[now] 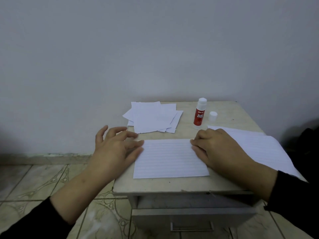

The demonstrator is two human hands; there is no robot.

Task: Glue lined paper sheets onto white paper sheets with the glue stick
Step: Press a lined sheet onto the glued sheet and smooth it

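My left hand (pixel 119 149) and right hand (pixel 219 149) press flat, fingers relaxed, on either end of the lined sheet (pixel 170 158) at frame centre. Above it lie white sheets (pixel 153 118); the uncapped glue stick (pixel 199 113) stands upper right beside its cap (pixel 212 116).

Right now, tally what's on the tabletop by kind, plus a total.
Lined paper sheet under the hands: 1
Lined sheets at the right: 1 stack, count unclear
White paper pile: 1 pile, count unclear
Glue stick, upright, uncapped: 1
Loose white cap: 1
Total: 5 items or groups
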